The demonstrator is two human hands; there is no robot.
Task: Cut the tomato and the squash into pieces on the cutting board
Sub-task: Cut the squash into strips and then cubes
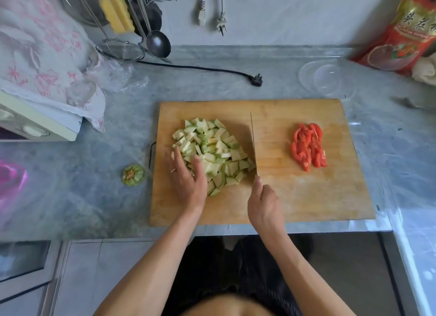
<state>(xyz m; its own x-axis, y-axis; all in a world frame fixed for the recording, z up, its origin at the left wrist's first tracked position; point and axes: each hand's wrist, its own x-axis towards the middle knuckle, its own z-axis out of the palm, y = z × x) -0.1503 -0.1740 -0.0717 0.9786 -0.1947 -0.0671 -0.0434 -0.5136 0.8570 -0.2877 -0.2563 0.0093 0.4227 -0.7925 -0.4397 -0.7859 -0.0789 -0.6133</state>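
A wooden cutting board (283, 197) lies on the grey counter. A heap of pale green squash pieces (212, 148) covers its left half. Red tomato slices (309, 146) lie in a row on its right half. My left hand (186, 176) rests flat with straight fingers against the left side of the squash heap. My right hand (263, 202) grips the handle of a knife (253, 145), whose blade stands edge-down on the board along the right side of the heap.
A cut squash stem end (133, 175) lies on the counter left of the board. Clear plastic bowls (326, 78) and a red bag (405, 30) sit at the back right. A black plug and cord (256, 79), a strainer and ladle lie behind the board.
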